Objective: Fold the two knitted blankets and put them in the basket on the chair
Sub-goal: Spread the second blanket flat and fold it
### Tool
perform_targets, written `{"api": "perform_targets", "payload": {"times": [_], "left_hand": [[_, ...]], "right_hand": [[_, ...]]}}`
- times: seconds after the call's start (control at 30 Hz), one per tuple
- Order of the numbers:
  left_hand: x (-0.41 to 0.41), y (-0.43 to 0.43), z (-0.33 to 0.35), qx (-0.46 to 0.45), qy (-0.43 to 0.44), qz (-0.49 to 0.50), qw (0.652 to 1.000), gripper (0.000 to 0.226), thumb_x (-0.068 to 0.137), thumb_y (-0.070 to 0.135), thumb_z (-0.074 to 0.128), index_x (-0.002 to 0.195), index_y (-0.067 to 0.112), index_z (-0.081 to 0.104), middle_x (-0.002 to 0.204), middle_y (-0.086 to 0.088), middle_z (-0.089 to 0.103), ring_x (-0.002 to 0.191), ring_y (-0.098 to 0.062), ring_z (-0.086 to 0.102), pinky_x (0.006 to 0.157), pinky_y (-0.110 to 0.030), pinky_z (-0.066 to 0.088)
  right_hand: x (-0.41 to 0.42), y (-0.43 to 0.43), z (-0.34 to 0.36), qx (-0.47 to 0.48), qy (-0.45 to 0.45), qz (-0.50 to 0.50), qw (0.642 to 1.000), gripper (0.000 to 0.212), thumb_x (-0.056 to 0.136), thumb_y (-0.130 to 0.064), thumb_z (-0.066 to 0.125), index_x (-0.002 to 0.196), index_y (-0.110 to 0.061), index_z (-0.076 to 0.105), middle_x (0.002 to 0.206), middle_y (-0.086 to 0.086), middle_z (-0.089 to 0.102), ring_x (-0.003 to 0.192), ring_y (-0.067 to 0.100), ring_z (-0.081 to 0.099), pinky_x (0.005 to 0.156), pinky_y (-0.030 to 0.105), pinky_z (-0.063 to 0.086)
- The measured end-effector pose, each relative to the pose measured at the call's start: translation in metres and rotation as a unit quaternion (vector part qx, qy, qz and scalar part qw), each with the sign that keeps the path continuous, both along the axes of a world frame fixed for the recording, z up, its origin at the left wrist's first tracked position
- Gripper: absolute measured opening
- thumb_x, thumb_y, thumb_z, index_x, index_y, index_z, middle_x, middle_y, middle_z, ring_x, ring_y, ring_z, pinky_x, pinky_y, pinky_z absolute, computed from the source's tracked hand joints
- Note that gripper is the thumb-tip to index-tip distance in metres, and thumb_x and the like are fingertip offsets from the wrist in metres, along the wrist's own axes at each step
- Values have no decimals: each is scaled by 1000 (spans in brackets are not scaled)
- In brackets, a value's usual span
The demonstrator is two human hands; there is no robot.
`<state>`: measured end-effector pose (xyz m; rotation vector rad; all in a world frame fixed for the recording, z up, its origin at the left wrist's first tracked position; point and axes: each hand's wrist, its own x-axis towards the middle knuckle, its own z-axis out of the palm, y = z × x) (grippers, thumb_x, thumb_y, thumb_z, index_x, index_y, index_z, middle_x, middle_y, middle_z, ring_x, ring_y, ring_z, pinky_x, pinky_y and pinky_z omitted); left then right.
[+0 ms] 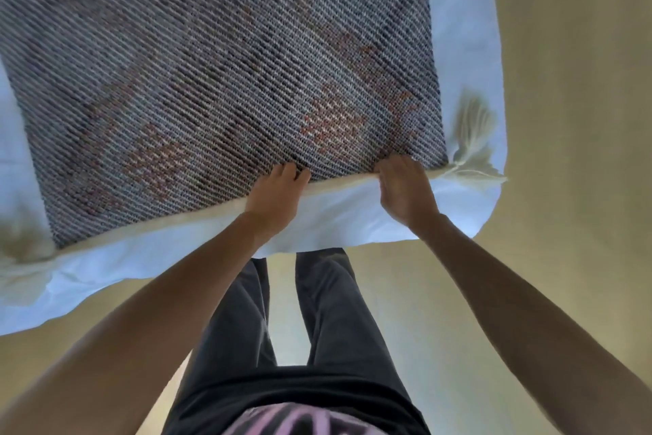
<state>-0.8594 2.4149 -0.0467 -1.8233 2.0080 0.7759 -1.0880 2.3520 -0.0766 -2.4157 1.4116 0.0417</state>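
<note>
A grey knitted blanket (218, 74) with faint red motifs lies spread flat on a white-sheeted bed (462, 46). A person stands at the bed's near edge. The left hand (278, 191) and the right hand (405, 187) both pinch the blanket's near cream hem, close together, near the tasselled corner (472, 148). For an even fold, the hands probably need spreading toward opposite corners. No basket is visible.
</note>
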Motion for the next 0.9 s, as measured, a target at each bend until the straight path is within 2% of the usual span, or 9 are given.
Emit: {"api": "perform_targets", "payload": {"times": [0.1, 0.2, 0.3, 0.47, 0.57, 0.7, 0.77, 0.9], "left_hand": [[-7, 7, 2, 30, -22, -14, 999, 37, 88, 6, 45, 125, 10, 44, 118, -12, 52, 109, -29, 50, 84, -39, 47], [-21, 2, 0, 10, -33, -28, 999, 38, 80, 14, 57, 116, 11, 46, 110, -12, 50, 100, -29, 50, 80, -41, 48], [-36, -5, -3, -21, -35, -50, 998, 47, 71, 17, 68, 113, 11, 47, 106, -14, 49, 94, -30, 51, 73, -42, 49], [-55, -25, -2, 16, -34, -24, 999, 47, 85, 0, 53, 129, 9, 37, 119, -15, 44, 105, -31, 51, 78, -38, 52], [-51, -31, -2, 28, -17, -50, 998, 44, 87, 8, 53, 128, 10, 37, 119, -13, 44, 108, -28, 51, 81, -38, 51], [-50, -28, -1, 46, -28, -58, 997, 41, 84, 19, 54, 122, 11, 39, 119, -13, 42, 111, -27, 47, 84, -39, 48], [-54, -28, -1, 56, -27, -46, 997, 39, 84, 21, 53, 120, 12, 40, 119, -13, 42, 110, -28, 47, 85, -40, 47], [-59, -35, -2, 76, -39, -32, 996, 40, 87, 22, 51, 124, 11, 40, 120, -14, 43, 110, -30, 48, 84, -42, 48]], "right_hand": [[-20, 3, -2, 1, 12, 54, 998, 30, 60, 8, 59, 87, -4, 61, 83, 15, 56, 79, 34, 54, 69, 40, 48], [-36, -2, 5, -12, 58, -19, 998, 44, 55, 9, 55, 96, -4, 59, 96, 18, 55, 90, 36, 52, 76, 44, 47], [-55, -7, 7, -43, 129, -60, 989, 46, 57, 4, 52, 102, -5, 55, 103, 19, 55, 91, 37, 52, 77, 44, 45], [-69, -17, 6, -57, 187, -104, 975, 29, 62, 4, 64, 88, -3, 53, 79, 17, 55, 67, 33, 56, 62, 37, 48], [-65, -18, 8, -27, 176, -113, 977, 23, 61, 2, 63, 80, -5, 51, 71, 15, 52, 57, 30, 53, 59, 36, 46], [-67, -17, 8, 20, 147, -158, 976, 26, 56, 3, 57, 80, -1, 52, 73, 19, 51, 61, 34, 54, 64, 41, 46], [-70, -19, 10, 51, 124, -166, 977, 27, 59, 6, 53, 86, 2, 53, 79, 21, 51, 67, 37, 55, 65, 44, 47], [-85, -22, 12, 145, 110, -202, 962, 26, 80, 2, 44, 105, 2, 47, 101, 23, 47, 83, 42, 56, 66, 43, 44]]}}
